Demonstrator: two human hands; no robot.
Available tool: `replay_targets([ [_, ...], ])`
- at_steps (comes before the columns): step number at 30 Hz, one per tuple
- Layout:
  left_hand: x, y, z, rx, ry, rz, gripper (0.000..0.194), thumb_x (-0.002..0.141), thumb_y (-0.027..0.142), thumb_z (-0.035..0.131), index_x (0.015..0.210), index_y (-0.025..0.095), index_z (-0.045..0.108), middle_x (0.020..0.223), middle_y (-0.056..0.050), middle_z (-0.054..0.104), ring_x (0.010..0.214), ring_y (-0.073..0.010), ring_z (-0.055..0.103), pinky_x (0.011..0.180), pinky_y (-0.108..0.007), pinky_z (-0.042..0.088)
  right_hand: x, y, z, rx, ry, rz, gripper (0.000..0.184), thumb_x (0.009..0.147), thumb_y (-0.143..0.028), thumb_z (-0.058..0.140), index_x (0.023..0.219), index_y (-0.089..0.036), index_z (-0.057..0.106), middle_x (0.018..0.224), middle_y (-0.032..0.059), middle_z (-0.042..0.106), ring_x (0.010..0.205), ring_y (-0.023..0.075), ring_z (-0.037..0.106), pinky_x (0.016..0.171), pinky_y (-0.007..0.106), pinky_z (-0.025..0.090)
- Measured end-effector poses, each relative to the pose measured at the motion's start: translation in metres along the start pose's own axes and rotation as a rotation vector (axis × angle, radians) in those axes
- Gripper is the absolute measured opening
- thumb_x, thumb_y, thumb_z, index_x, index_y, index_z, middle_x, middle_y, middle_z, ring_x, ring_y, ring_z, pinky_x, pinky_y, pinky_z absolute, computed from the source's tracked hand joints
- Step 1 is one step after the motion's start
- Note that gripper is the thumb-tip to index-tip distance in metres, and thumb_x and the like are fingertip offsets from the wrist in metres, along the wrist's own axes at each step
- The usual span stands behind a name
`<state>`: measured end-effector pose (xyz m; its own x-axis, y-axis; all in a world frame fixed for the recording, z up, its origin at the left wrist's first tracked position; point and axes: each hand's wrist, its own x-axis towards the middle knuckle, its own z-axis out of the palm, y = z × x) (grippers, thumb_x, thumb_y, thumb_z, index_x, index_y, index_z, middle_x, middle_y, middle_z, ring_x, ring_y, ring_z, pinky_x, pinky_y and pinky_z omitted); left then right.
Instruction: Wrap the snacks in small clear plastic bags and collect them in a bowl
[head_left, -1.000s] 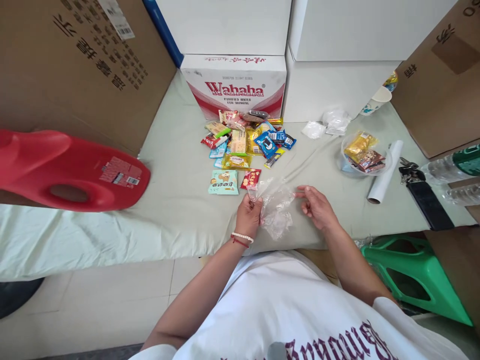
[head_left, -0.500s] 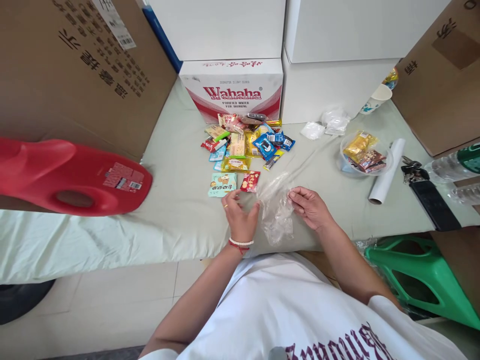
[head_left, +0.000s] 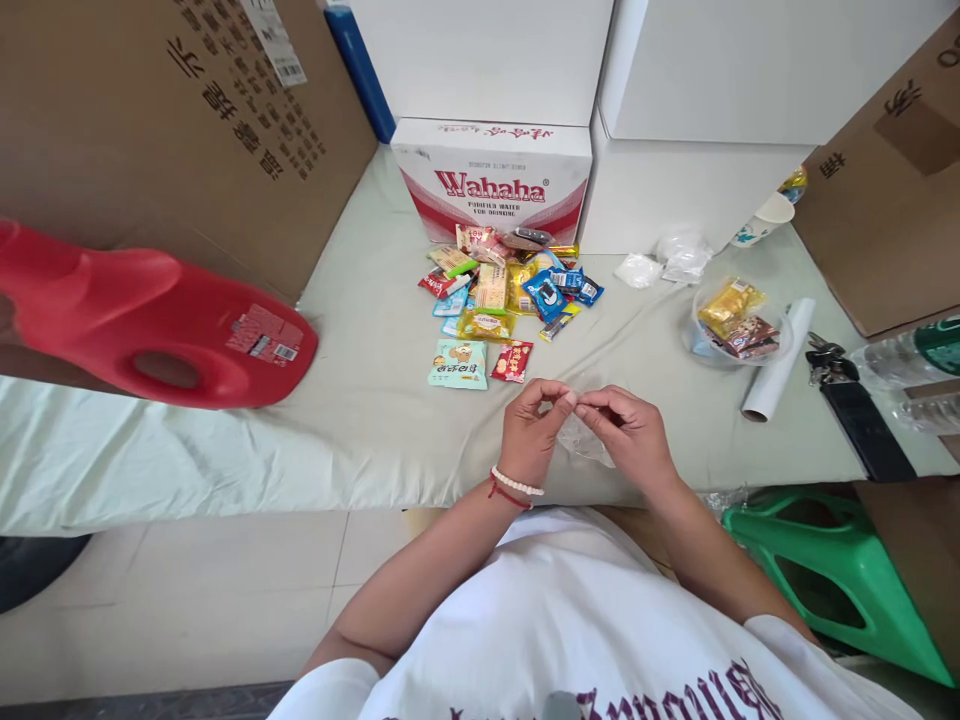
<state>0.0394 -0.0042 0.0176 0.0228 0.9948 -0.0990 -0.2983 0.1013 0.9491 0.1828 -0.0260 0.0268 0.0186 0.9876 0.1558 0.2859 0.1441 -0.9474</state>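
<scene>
My left hand (head_left: 534, 430) and my right hand (head_left: 628, 432) meet fingertip to fingertip over the cloth-covered table (head_left: 360, 400), both pinching the top edge of a crumpled clear plastic bag (head_left: 581, 440) that hangs between them. A bead bracelet is on my left wrist. Just beyond my hands lie a pale green snack packet (head_left: 458, 364) and a small red packet (head_left: 512, 361), with a pile of mixed snack packets (head_left: 510, 280) farther back.
A red plastic jug (head_left: 150, 335) lies at the left. A Wahaha carton (head_left: 491, 180), white boxes and brown cartons line the back. At the right are a clear bowl of snacks (head_left: 735, 325), a paper roll (head_left: 776, 360), keys, water bottles and a green stool (head_left: 840, 580).
My hands have come together, and the clear bag, earlier spread between them, is now bunched under my fingertips. The view has shifted slightly.
</scene>
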Motion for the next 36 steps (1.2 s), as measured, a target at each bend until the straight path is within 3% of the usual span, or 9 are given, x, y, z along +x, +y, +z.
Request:
replay_targets([
  [5,-0.006,0.003,-0.012,-0.344,0.076,-0.215,0.035,0.066,0.04,0.09,0.08,0.02,0.066,0.075,0.005,0.057,0.067,-0.0082,0.049,0.061,-0.021,0.043,-0.001,0.009,0.004,0.289,0.082,0.189,0.019,0.086,-0.043,0.076,0.09,-0.024,0.077,0.081,0.0003,0.068,0.068,0.0132,0.054,0.065,0.027,0.044],
  [8,-0.009,0.002,-0.021,-0.318,0.119,-0.164,0.035,0.065,0.041,0.091,0.08,0.02,0.067,0.074,0.005,0.058,0.067,-0.008,0.049,0.062,-0.021,0.042,0.001,0.006,0.008,0.265,0.109,0.192,0.021,0.088,-0.045,0.073,0.09,-0.024,0.076,0.085,0.0009,0.067,0.072,0.0137,0.055,0.069,0.027,0.044],
  [14,-0.011,-0.007,-0.03,-0.041,0.098,0.052,0.022,0.076,0.037,0.084,0.076,0.018,0.072,0.074,0.002,0.062,0.071,-0.0106,0.052,0.07,-0.024,0.043,0.008,-0.01,0.026,0.127,-0.068,0.056,0.017,0.088,-0.042,0.075,0.092,-0.025,0.075,0.091,0.0018,0.064,0.08,0.0157,0.055,0.073,0.029,0.044],
  [21,-0.011,-0.008,-0.037,-0.133,0.102,-0.054,0.025,0.076,0.04,0.084,0.078,0.019,0.07,0.068,0.003,0.059,0.061,-0.0093,0.046,0.061,-0.024,0.039,0.009,-0.007,0.027,0.196,-0.016,0.146,0.019,0.093,-0.042,0.068,0.089,-0.024,0.067,0.085,-0.0005,0.06,0.076,0.0147,0.052,0.07,0.027,0.042],
  [29,-0.015,0.002,-0.032,0.149,0.07,0.143,0.015,0.083,0.032,0.079,0.076,0.02,0.073,0.074,0.001,0.059,0.069,-0.012,0.052,0.066,-0.026,0.041,0.008,-0.016,0.026,0.008,-0.021,-0.001,0.016,0.091,-0.042,0.071,0.09,-0.025,0.07,0.092,0.0023,0.061,0.086,0.0183,0.054,0.079,0.032,0.044],
  [36,-0.012,0.0,-0.033,-0.096,0.032,-0.01,0.024,0.081,0.039,0.081,0.081,0.02,0.067,0.074,0.003,0.058,0.068,-0.0099,0.051,0.066,-0.024,0.044,0.008,-0.017,0.017,0.161,0.035,0.078,0.018,0.093,-0.04,0.069,0.086,-0.024,0.069,0.092,0.0019,0.061,0.089,0.0169,0.057,0.082,0.031,0.047],
])
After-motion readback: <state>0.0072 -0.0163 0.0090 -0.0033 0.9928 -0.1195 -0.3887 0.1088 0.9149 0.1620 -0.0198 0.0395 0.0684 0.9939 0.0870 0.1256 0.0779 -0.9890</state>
